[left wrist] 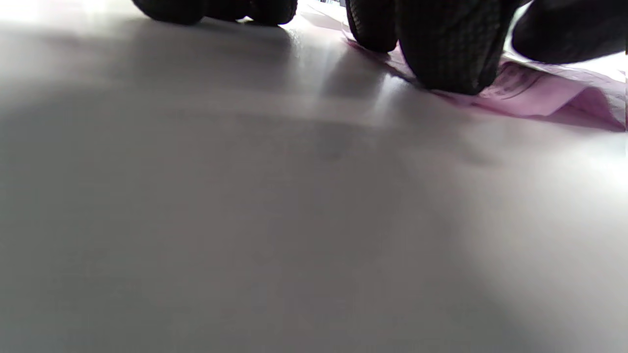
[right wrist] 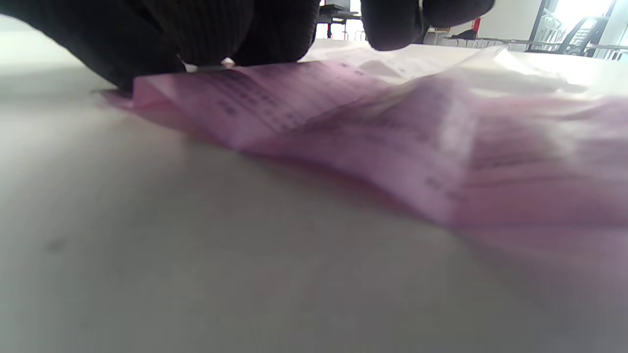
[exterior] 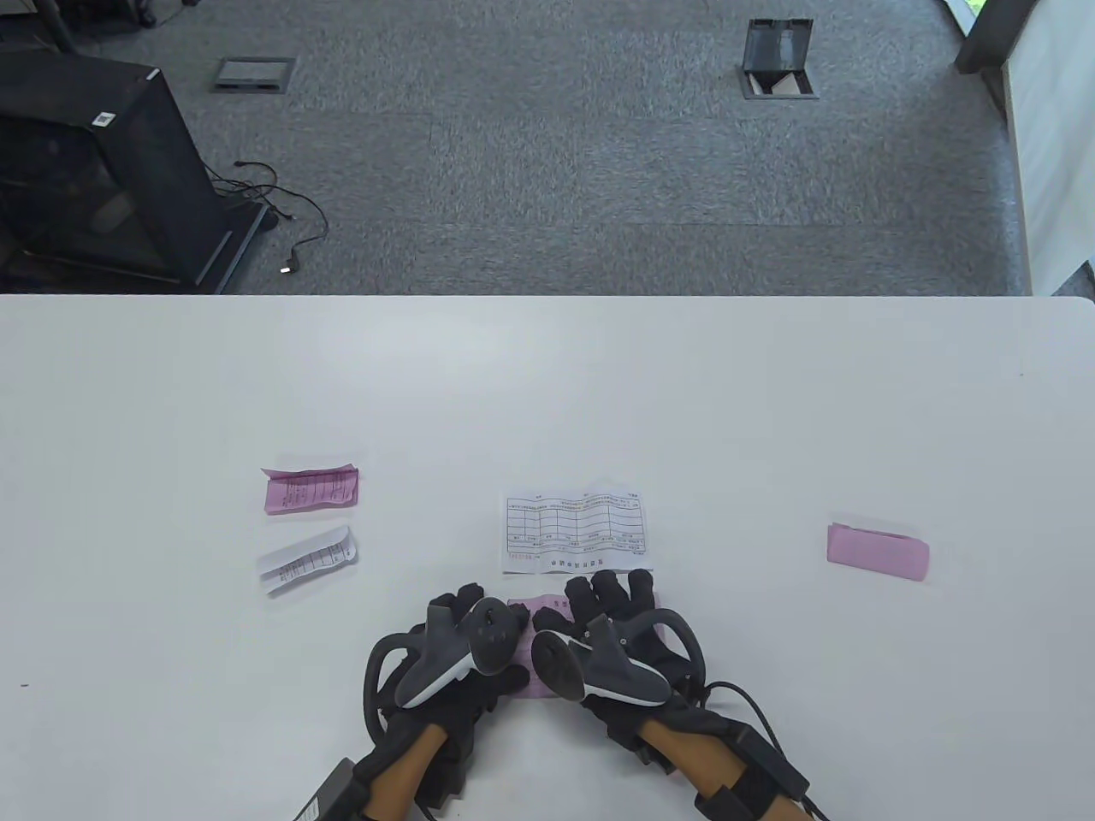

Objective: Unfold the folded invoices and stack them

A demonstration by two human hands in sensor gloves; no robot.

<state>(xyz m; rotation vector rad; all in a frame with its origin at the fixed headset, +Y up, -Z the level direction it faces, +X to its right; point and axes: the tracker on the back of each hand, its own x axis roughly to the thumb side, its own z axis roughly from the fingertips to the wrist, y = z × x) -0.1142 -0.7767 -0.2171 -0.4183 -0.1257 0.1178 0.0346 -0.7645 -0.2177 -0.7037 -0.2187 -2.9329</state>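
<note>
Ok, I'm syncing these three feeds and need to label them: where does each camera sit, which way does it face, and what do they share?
Table view: high above, looking down at the white table and floor beyond; both gloved hands, left hand and right hand, enter from the bottom.
Left wrist view: low over the tabletop, facing the pink invoice; left fingertips hang from the top.
Right wrist view: low, facing along the same sheet; right fingertips on top.
Shared: all three views show that pink invoice under both hands.

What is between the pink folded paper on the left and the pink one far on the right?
The unfolded white invoice, seen in the table view.
</note>
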